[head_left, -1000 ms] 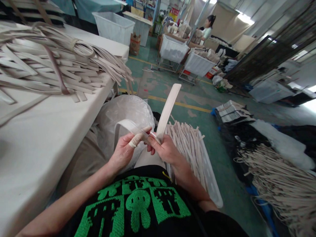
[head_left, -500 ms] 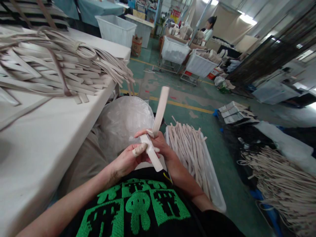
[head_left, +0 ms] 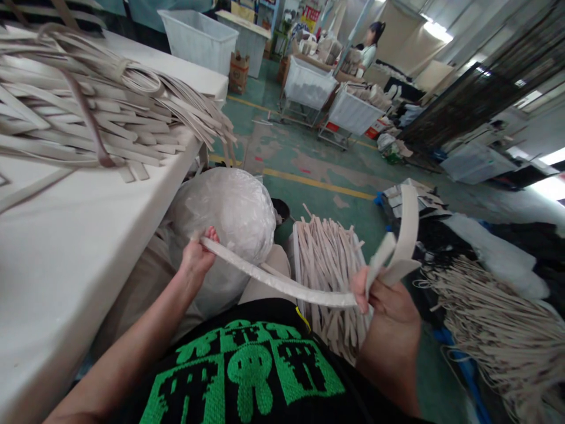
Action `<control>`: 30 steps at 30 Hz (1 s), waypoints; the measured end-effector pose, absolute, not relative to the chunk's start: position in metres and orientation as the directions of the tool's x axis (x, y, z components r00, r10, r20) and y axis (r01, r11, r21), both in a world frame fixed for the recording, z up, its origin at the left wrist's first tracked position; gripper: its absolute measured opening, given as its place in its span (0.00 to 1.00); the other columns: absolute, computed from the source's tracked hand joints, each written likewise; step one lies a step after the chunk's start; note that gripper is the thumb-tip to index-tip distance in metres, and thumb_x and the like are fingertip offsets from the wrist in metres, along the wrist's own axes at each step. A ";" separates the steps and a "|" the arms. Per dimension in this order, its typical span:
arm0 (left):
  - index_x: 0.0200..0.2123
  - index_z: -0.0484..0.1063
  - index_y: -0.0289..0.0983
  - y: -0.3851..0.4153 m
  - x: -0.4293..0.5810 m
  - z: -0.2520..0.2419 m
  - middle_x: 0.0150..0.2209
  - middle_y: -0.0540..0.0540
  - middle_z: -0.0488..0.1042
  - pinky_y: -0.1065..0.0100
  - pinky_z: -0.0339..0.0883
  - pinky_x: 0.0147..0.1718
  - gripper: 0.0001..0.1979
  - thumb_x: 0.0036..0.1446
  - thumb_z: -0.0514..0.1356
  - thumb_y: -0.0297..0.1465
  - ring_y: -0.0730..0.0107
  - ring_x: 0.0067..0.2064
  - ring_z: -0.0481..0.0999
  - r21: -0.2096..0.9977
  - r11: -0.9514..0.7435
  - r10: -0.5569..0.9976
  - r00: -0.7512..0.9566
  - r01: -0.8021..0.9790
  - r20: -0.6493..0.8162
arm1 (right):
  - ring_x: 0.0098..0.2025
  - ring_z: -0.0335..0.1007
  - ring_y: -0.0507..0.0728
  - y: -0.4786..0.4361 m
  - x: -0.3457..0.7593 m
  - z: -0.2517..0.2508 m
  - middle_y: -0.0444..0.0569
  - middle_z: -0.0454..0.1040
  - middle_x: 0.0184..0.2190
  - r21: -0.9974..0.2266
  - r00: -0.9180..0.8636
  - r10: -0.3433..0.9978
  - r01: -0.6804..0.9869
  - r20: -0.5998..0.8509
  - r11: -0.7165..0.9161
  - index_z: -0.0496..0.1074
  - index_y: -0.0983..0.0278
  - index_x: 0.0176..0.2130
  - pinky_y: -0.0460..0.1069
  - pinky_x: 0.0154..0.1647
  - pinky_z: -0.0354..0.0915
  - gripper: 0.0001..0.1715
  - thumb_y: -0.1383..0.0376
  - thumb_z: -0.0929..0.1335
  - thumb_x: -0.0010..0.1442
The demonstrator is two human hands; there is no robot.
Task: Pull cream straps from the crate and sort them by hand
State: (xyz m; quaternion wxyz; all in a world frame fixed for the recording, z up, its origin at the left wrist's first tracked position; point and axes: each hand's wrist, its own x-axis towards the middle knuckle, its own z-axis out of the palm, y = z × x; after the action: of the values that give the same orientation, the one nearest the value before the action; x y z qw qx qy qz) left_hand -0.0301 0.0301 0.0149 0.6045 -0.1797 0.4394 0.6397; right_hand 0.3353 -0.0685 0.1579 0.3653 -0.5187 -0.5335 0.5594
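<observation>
A: Beige, flat, pliable: strap point(head_left: 282, 282), stretched in a shallow sag between both hands, crossing just in front of the near-left corner of the crate point(head_left: 295, 259). Grips?

B: Left hand point(head_left: 197, 256), left of crate, against the clear plastic bag point(head_left: 229, 206): fingers curled shut round one end of strap, thumb on top. Right hand point(head_left: 388, 300), at near-right edge of crate: thumb pressed down on strap, fingers closed beneath, gripping it partway along. Free tail bent upward, rising to the right of crate.

A: Arm pose?

B: Left forearm reaching forward, wrist roughly straight, hand raised. Right forearm held out wide, back of hand toward camera. Fingertips hidden there, so pinch judged from thumb alone.

A: Notes on doing the stretch well?

B: Judgement only. Even, moderate tension at both grips. Flat face up along the whole span, no twist. Firm pinch without creasing the edges. Tail lifted clear of loose strips point(head_left: 329, 259) inside crate, to avoid snagging. No contact at present with heap of strips point(head_left: 485, 330) on floor right of crate, nor with pile point(head_left: 97, 118) on table point(head_left: 88, 235) far left of crate.
</observation>
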 end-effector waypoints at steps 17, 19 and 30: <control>0.48 0.76 0.34 -0.009 0.010 0.016 0.40 0.39 0.83 0.61 0.75 0.40 0.30 0.52 0.70 0.51 0.58 0.40 0.83 0.661 0.220 0.945 -0.011 -0.718 -0.326 | 0.15 0.58 0.47 0.007 0.172 0.032 0.43 0.73 0.18 -0.893 -0.434 0.802 0.369 -0.410 -0.257 0.76 0.67 0.35 0.43 0.16 0.55 0.25 0.48 0.66 0.67; 0.49 0.76 0.34 -0.008 0.010 0.018 0.39 0.40 0.83 0.62 0.75 0.37 0.32 0.51 0.69 0.53 0.61 0.38 0.82 0.663 0.202 0.950 -0.019 -0.721 -0.310 | 0.15 0.59 0.47 0.007 0.167 0.028 0.42 0.73 0.18 -0.886 -0.428 0.801 0.386 -0.417 -0.255 0.77 0.67 0.40 0.43 0.16 0.55 0.23 0.50 0.66 0.68; 0.28 0.73 0.38 0.011 -0.023 0.019 0.27 0.47 0.77 0.67 0.68 0.37 0.17 0.59 0.61 0.45 0.66 0.32 0.75 0.994 0.027 0.982 -0.185 -0.107 -0.047 | 0.20 0.64 0.47 0.021 0.155 0.025 0.45 0.78 0.28 -0.902 -0.243 0.939 0.414 -0.242 -0.125 0.80 0.65 0.42 0.43 0.24 0.61 0.20 0.54 0.64 0.69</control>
State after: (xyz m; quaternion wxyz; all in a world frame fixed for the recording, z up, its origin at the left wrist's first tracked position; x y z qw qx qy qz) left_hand -0.0234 0.0114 0.0192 0.4855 0.4145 0.5272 0.5608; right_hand 0.1555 0.0205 0.0248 0.2614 -0.5568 -0.6076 0.5025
